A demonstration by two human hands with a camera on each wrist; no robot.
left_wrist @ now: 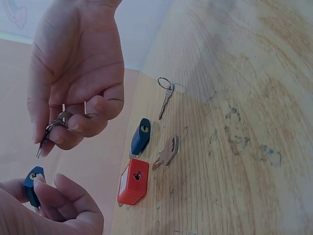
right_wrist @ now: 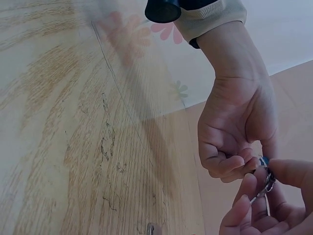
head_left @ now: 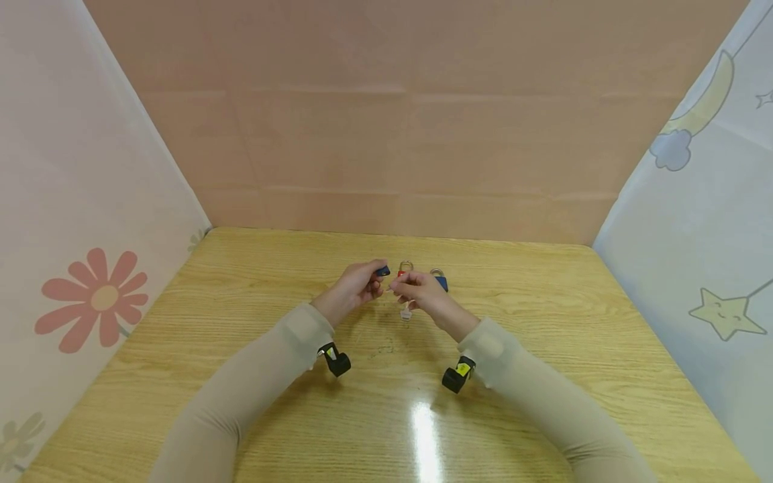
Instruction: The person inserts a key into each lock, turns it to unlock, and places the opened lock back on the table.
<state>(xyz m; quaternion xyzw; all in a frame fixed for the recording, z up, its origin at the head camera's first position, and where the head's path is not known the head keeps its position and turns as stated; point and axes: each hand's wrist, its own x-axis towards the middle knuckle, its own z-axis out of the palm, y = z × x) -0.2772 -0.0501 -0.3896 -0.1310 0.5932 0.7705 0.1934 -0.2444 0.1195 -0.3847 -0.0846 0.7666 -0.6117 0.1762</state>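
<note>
My left hand [head_left: 360, 283] pinches a small blue padlock [left_wrist: 34, 186] between thumb and fingers, its keyhole face visible in the left wrist view. Just to the right, my right hand [head_left: 423, 293] holds a small key [left_wrist: 44, 142] on a metal ring, its tip pointing toward that padlock with a short gap between them. From the right wrist view, the ring and key [right_wrist: 268, 182] overlap the left fingers. Beyond the hands a red padlock [left_wrist: 133, 183] lies on the table beside a second blue padlock [left_wrist: 142, 137], keyholes facing me.
On the wooden table [head_left: 290, 402], a loose key [left_wrist: 167, 152] lies close to the red padlock. Another key with a ring [left_wrist: 166, 100] is near the second blue padlock. A pinkish back wall [head_left: 398, 134] and printed side walls enclose the table.
</note>
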